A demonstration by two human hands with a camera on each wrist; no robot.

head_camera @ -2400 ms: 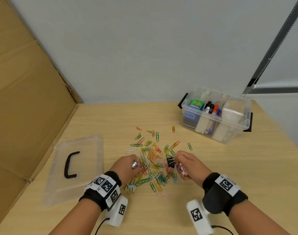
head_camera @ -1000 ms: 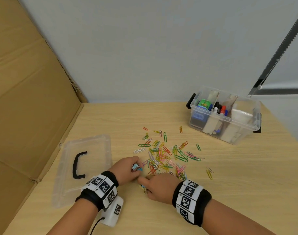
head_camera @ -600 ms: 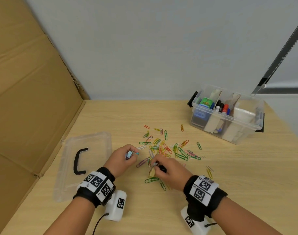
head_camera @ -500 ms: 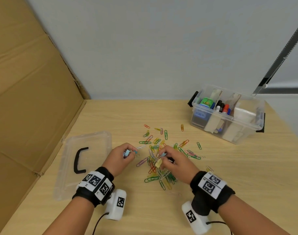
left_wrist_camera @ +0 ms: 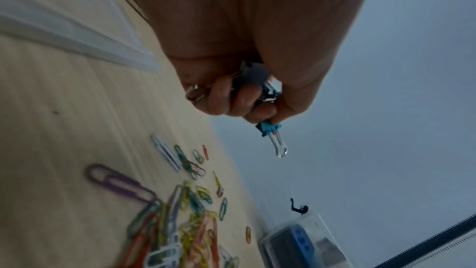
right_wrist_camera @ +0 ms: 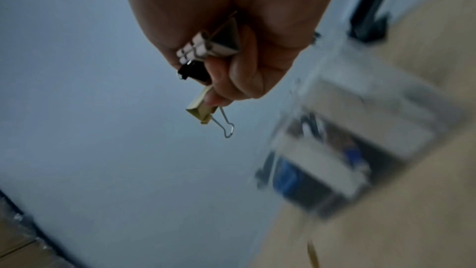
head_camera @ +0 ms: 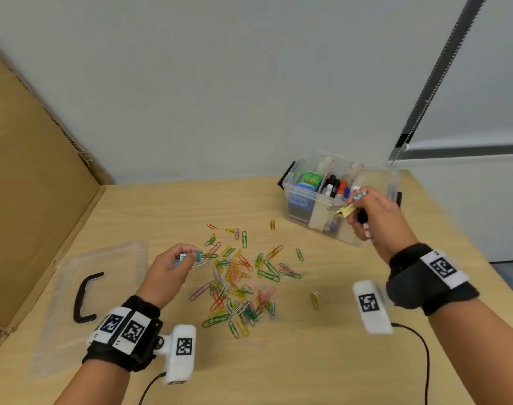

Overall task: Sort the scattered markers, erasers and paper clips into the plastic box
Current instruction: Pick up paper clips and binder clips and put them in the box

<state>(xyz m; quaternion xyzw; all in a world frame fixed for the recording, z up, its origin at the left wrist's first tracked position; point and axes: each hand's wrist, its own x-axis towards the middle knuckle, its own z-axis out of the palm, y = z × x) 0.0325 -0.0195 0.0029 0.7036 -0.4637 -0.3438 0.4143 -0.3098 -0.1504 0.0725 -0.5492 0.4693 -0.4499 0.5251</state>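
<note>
Coloured paper clips lie scattered across the middle of the wooden table. My left hand hovers at the pile's left edge, gripping several binder clips; a blue binder clip sticks out of the fingers. My right hand is raised at the front of the clear plastic box, holding several binder clips, with a yellow binder clip protruding, plus black and white ones. The box holds markers and erasers in compartments.
The box's clear lid with a black handle lies on the table at the left. A cardboard panel stands along the left side. One yellow paper clip lies apart at the right. A wall rises behind the table.
My right hand has lifted from the clip pile and moved right and away to the plastic box, carrying binder clips. The left hand stayed at the pile's left edge with its clips.
</note>
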